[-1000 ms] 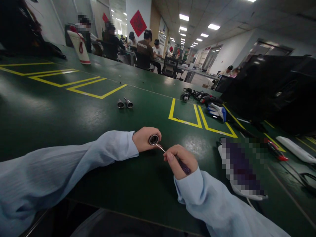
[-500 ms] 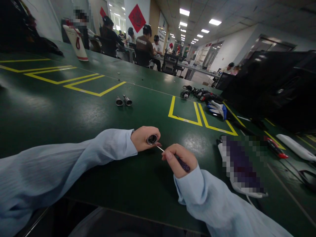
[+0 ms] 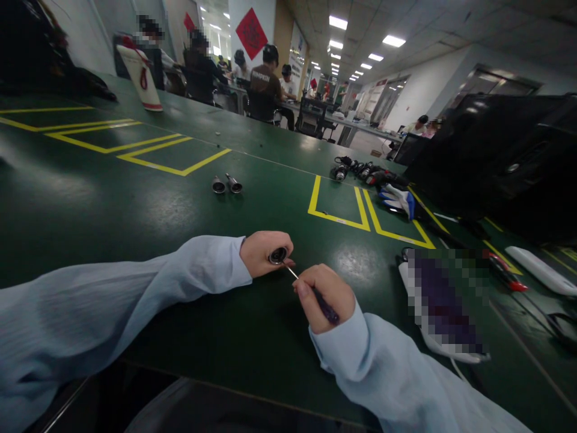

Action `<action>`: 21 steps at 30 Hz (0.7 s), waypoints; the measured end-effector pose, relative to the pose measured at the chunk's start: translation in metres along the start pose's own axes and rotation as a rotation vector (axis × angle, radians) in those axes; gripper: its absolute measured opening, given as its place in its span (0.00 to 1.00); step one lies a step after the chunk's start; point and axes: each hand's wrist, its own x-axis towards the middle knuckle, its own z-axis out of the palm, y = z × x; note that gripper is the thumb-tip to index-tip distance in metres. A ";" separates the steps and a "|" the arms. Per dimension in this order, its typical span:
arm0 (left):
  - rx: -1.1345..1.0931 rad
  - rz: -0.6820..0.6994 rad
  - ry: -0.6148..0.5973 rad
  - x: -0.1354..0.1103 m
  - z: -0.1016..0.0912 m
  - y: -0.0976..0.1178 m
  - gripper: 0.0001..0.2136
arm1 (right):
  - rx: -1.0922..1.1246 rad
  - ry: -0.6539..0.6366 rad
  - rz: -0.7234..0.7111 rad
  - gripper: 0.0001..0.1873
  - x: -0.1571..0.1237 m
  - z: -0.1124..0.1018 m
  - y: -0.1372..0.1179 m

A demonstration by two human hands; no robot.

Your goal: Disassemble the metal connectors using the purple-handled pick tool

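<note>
My left hand (image 3: 265, 252) is closed around a round metal cup-like part (image 3: 277, 255), its open mouth turned up toward me. In my right hand (image 3: 327, 294) is a screwdriver (image 3: 330, 311) with a dark handle and a thin bright shaft. The shaft reaches up and left to the rim of the metal part; its tip is too small to make out. Beyond my hands, two similar metal cup-like parts (image 3: 226, 184) lie side by side on the green table (image 3: 180, 337).
Yellow tape outlines (image 3: 339, 221) mark the table. Dark cabled parts (image 3: 351, 169) and a blue-white glove (image 3: 396, 200) lie at the right back. Nearer are a blurred-out device (image 3: 444, 307) and a red-black tool (image 3: 507, 273). A white cup (image 3: 140, 78) stands far left; people sit beyond.
My right hand has shifted slightly left and tilted, turning the screwdriver handle a little more upright. My left hand and the metal part in it stay almost where they were.
</note>
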 end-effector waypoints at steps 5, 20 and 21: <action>0.027 0.034 -0.016 -0.001 0.001 -0.001 0.08 | -0.074 -0.087 -0.081 0.06 0.000 0.001 -0.002; 0.021 -0.009 0.035 -0.001 0.001 -0.003 0.07 | 0.305 0.101 0.412 0.11 0.000 0.002 0.006; 0.045 -0.004 0.046 -0.001 0.000 -0.003 0.06 | 0.345 0.118 0.444 0.11 0.001 0.003 0.007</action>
